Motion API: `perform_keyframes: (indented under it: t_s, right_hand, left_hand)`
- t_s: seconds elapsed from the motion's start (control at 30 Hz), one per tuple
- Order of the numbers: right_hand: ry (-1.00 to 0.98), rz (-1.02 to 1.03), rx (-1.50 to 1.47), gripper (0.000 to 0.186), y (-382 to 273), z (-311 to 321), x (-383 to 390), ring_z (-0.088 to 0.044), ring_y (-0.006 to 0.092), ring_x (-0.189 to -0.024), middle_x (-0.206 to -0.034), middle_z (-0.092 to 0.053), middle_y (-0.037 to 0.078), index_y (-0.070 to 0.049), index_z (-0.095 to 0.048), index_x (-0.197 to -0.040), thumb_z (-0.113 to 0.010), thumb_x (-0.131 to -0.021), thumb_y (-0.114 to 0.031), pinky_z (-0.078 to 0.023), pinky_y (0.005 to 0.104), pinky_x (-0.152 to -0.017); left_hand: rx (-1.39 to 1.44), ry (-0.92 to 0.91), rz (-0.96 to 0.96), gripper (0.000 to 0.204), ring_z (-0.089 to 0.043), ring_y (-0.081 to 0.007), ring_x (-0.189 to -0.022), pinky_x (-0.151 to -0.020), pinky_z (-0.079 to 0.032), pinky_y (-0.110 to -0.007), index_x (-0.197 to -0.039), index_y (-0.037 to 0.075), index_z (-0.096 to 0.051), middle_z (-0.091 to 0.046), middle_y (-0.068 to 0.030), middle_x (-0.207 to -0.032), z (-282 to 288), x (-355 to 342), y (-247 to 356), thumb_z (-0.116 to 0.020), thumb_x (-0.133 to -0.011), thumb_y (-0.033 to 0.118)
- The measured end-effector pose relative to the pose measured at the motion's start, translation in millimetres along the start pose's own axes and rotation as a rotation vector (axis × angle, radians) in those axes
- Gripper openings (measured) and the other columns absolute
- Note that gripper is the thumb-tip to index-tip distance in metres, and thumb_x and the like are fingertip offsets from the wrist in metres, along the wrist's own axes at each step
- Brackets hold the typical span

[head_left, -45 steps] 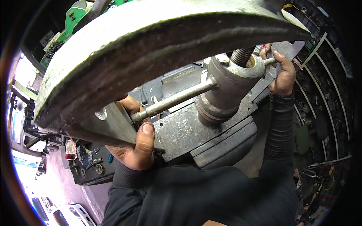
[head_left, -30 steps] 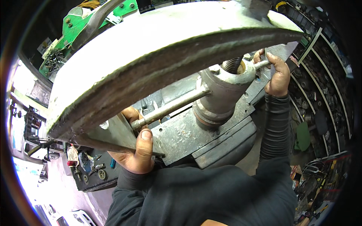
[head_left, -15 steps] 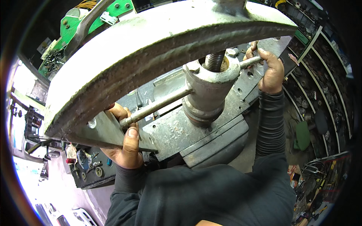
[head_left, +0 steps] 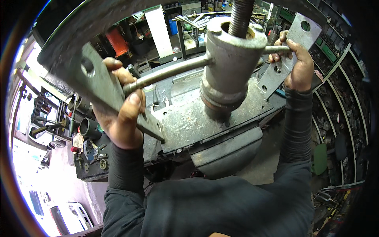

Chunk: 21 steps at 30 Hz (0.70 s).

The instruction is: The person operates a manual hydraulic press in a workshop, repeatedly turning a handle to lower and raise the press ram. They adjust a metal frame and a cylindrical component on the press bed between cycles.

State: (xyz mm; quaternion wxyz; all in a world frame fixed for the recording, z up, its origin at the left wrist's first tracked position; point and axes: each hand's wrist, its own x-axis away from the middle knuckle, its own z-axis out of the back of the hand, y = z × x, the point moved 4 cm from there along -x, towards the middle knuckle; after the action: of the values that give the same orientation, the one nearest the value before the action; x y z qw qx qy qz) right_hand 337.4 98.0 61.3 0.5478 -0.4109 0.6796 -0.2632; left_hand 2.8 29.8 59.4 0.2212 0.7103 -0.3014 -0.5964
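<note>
My left hand (head_left: 124, 112) is closed around a grey steel side plate (head_left: 98, 77) with holes, thumb on the near edge and fingers curled over the far edge. My right hand (head_left: 300, 65) grips the matching side plate (head_left: 304, 31) in the same way. A round crossbar (head_left: 171, 73) runs between the hands through a thick metal cylinder (head_left: 231, 59); its ends lie beside my fingers. A threaded rod (head_left: 241, 19) rises from the cylinder's top. Beneath, a scuffed base plate (head_left: 189, 124) shows between the side plates. Overhead, the dark beam (head_left: 79, 39) is partly cut off.
A dark workbench (head_left: 92, 175) at left carries a short pipe (head_left: 90, 127) and small gears (head_left: 103, 164). Curved-looking shelves (head_left: 335, 98) full of parts line the right. Farther back stand a white panel (head_left: 158, 33) and a red object (head_left: 117, 41). Vehicles (head_left: 59, 217) show at lower left.
The beam has moved up in view, mostly past the top edge, and more of the shop shows beyond. Both hands appear higher and farther apart, still on the side plates.
</note>
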Motion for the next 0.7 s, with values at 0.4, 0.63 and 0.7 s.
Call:
perform_keyframes:
  t_s: [0.4, 0.63, 0.7]
  right_hand:
    - [0.066, -0.093, -0.070, 0.017, 44, -4, -31, -0.048, 0.0126, -0.052, -0.062, -0.048, 0.004, 0.001, -0.053, -0.083, -0.053, -0.084, -0.016, -0.041, 0.0257, -0.048]
    - [-0.042, -0.052, -0.047, 0.020, 49, -5, -34, -0.046, 0.0141, -0.054, -0.064, -0.047, 0.005, -0.001, -0.053, -0.084, -0.053, -0.086, -0.021, -0.041, 0.0275, -0.052]
    - [-0.128, -0.007, -0.035, 0.020, 46, -3, -36, -0.046, 0.0139, -0.054, -0.063, -0.046, 0.005, -0.001, -0.053, -0.083, -0.053, -0.086, -0.021, -0.040, 0.0271, -0.052]
  left_hand:
    - [0.102, -0.067, 0.019, 0.056, -0.044, -0.0093, -0.051, -0.045, -0.038, -0.021, -0.116, -0.006, -0.037, -0.048, -0.0073, -0.079, 23, -28, -52, -0.061, -0.068, 0.009]
    - [0.180, -0.113, -0.003, 0.060, -0.041, -0.0110, -0.049, -0.041, -0.036, -0.022, -0.120, -0.004, -0.033, -0.046, -0.0074, -0.082, 27, -31, -55, -0.060, -0.070, 0.010]
    - [0.175, -0.153, -0.010, 0.058, -0.042, -0.0113, -0.051, -0.042, -0.036, -0.023, -0.120, -0.003, -0.033, -0.046, -0.0072, -0.081, 25, -31, -53, -0.059, -0.070, 0.010]
